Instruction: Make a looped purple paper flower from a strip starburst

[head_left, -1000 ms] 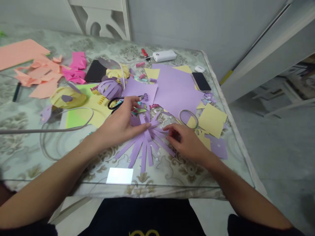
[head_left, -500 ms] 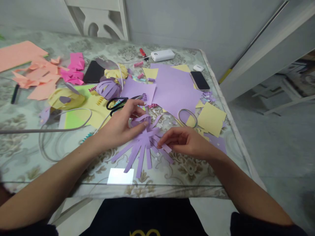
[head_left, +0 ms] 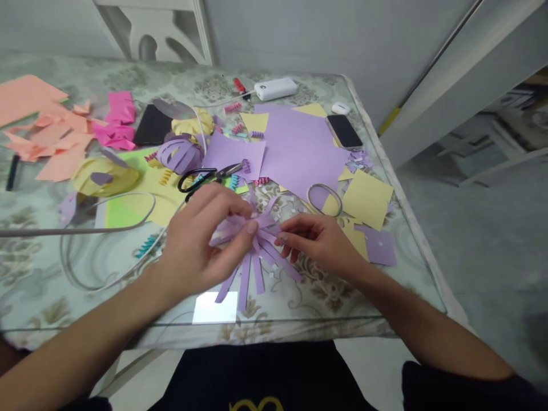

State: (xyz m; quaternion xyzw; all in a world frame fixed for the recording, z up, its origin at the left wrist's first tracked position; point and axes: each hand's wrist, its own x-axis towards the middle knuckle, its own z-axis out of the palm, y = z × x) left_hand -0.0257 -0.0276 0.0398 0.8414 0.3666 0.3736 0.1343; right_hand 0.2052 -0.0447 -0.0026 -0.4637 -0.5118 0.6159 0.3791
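Several purple paper strips (head_left: pixel 245 279) fan out from a common middle on the glass-topped table, between my hands. My left hand (head_left: pixel 209 237) is over the left part of the fan, its thumb and fingers pinched on strips near the middle. At the right side of the fan, my right hand (head_left: pixel 310 240) has its thumb and index finger closed at the end of a purple strip. Black-handled scissors (head_left: pixel 218 173) lie just beyond my left hand. Fingers hide part of the strips' middle.
Purple sheets (head_left: pixel 299 148), yellow pieces (head_left: pixel 369 198), a roll of tape (head_left: pixel 324 200) and a phone (head_left: pixel 344 132) lie beyond my right hand. A white cable (head_left: pixel 107 288), yellow paper ball (head_left: pixel 106 176) and purple paper ball (head_left: pixel 180 154) are at left.
My left hand has risen slightly and now covers more of the fan's left side. My right fingers have closed in toward the strips' right side. The view has shifted slightly.
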